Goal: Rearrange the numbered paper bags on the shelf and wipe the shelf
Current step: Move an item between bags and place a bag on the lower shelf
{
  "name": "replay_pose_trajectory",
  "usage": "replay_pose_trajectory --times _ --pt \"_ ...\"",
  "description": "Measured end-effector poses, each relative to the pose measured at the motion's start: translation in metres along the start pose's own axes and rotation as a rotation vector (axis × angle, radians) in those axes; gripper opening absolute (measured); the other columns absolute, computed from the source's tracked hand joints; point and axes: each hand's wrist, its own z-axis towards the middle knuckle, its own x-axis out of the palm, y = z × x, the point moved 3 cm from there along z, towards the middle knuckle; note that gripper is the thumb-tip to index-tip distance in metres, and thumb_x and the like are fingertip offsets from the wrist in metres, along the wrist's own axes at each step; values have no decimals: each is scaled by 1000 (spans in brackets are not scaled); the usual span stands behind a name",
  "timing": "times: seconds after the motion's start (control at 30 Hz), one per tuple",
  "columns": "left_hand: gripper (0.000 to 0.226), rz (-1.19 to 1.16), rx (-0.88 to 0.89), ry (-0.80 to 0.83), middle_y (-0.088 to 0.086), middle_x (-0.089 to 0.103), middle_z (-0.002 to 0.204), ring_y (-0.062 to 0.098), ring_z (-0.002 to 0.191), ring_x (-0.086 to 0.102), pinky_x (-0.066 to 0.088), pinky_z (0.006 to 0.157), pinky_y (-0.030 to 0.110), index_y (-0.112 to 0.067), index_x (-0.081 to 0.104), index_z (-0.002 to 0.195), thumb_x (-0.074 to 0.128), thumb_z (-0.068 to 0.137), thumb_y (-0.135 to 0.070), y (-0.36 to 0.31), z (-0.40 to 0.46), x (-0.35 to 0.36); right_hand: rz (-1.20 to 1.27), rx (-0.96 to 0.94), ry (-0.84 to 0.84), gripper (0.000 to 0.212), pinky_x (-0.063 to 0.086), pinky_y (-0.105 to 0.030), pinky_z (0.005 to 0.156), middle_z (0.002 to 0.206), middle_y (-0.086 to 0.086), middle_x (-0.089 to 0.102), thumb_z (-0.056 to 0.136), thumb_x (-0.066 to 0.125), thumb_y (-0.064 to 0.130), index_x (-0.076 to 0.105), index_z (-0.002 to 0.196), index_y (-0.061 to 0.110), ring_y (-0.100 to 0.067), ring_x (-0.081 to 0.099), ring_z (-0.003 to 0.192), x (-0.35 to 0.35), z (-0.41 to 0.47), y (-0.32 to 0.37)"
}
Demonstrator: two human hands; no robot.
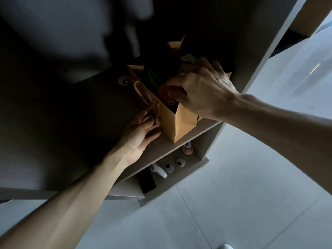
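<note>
A brown paper bag (177, 123) stands on the shelf board (161, 147), near its front edge, with a red round thing (166, 93) and dark items inside. My right hand (203, 88) reaches over the open top, fingers curled on the bag's far rim. My left hand (142, 132) lies with straight fingers against the bag's left side, next to its rope handle (142, 92). A second paper bag (177, 45) stands behind in the dark. No number shows on either bag.
The shelf's right upright (265, 56) rises beside the bags. The lower shelf holds small round lens-like objects (180, 162), a white device (159, 170), a copper-coloured stand (188, 150) and a black box (147, 182). Pale floor tiles (233, 203) spread to the right.
</note>
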Motion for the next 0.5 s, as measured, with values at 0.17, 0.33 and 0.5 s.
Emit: replay_pose_trajectory --times 0.17,0.33,0.5 --pt "33 73 1 39 6 51 140 22 123 54 40 108 45 -28 54 117 43 98 -4 -6 7 13 69 55 3 35 25 -45 106 141 12 47 98 42 46 48 132 49 -28 27 136 3 8 -6" --pt "43 163 27 28 8 50 140 22 127 51 37 111 43 -22 41 139 40 99 -5 -13 15 18 88 91 27 35 26 -43 104 140 9 47 99 42 44 49 133 46 -27 29 132 3 16 -10" --pt "42 292 68 10 8 48 141 26 122 55 45 102 48 -23 40 138 41 100 -8 -15 15 13 194 76 24 33 29 -43 107 141 8 45 98 45 43 50 131 43 -25 25 135 5 13 -13"
